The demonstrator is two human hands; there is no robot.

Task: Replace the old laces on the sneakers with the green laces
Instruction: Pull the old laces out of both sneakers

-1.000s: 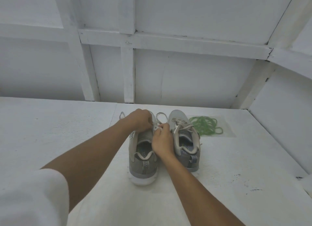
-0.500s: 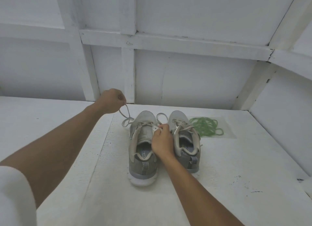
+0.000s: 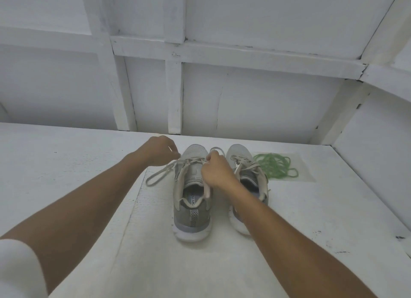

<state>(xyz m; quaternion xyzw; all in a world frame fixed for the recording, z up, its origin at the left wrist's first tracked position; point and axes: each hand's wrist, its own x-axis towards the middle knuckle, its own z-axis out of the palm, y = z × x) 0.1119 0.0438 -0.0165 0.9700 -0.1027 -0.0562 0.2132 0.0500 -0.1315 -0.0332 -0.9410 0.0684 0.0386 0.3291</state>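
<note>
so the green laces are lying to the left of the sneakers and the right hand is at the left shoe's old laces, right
Not quite. The green laces lie to the right of the sneakers, not the left; the head view shows it. The right hand is indeed at the left shoe's old laces.

One wide head-worn view looks forward and down from close above at the sneakers (image 3: pixel 192 217) on the table (image 3: pixel 66 164).
</note>
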